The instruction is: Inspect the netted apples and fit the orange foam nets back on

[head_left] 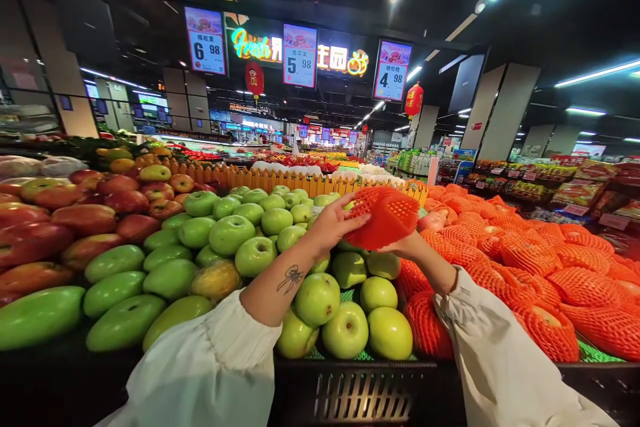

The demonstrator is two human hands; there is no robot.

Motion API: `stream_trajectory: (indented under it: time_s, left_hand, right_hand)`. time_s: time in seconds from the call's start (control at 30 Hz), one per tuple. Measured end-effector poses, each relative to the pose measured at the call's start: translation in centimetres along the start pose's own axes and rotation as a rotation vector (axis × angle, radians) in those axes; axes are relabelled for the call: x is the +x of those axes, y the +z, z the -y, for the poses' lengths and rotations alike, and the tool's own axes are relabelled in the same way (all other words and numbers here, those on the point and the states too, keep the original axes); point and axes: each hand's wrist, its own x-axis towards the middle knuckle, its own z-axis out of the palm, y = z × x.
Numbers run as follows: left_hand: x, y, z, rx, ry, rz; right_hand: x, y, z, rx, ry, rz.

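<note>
A red foam fruit net (383,213) is held up above the green apples, spread wide. My left hand (337,221) grips its left edge, fingers and thumb closed on the foam. Against the net's lower right side is my right hand (397,247); its fingers are hidden by the foam. Whether anything is inside the net cannot be seen. Below both hands lie loose green apples (349,330) in a black crate (295,387). To the right is a pile of fruit in similar red foam nets (523,250), close to my right forearm.
Red apples (85,223) are heaped at the far left. A low yellow picket fence (250,180) runs behind the fruit. Price screens (300,55) and red lanterns (413,100) hang overhead. Packaged goods fill shelves (575,190) on the right.
</note>
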Motion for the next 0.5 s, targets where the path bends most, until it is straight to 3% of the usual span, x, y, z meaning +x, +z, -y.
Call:
stream_trajectory:
  time_s: [0.17,0.27,0.37,0.5]
  left_hand:
    - [0.9,-0.6,0.4,0.110,0.230,-0.270]
    - [1.3,-1.2,0.8,0.226,0.277,-0.262]
    - [1.1,-1.3,1.2,0.208,0.147,-0.160]
    - [0.3,-0.4,1.0,0.070,-0.222,0.017]
  right_hand:
    - [-0.1,0.0,0.6,-0.056,-0.068,-0.045]
    - [-0.3,0.0,0.2,0.012,-0.025,-0.037]
    - [-0.5,0.3,-0.2,0.119,0.014,-0.059]
    - [-0.6,0.9,0.0,0.280,0.088,-0.118]
